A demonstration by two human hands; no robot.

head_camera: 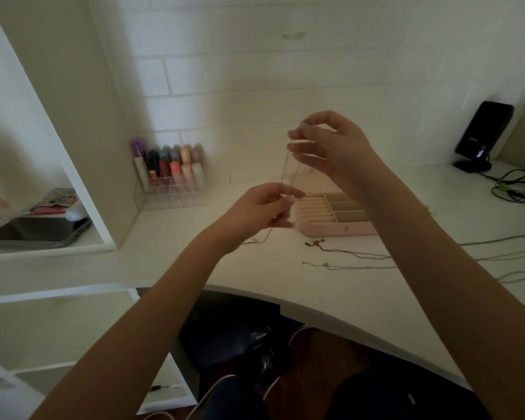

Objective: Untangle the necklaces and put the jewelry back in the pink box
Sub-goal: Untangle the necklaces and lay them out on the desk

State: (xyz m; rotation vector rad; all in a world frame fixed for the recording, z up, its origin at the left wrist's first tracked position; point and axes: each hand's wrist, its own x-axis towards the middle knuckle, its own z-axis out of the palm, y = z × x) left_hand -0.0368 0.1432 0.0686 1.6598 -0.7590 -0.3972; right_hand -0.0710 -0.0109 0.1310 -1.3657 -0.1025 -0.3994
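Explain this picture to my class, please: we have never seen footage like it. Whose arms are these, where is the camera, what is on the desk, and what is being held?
There is no machine here. A person wears a camera on the head, so this single picture looks forward and down over their own two arms. The right hand is raised and the left hand is lower; each pinches part of a thin necklace chain stretched between them. On the white desk behind the hands sits an open pink box with small compartments. In front of it lie two more chains, stretched out side by side. Further left stands a clear organizer full of colourful tubes, and at the far right a black device on a stand with cables beside it.
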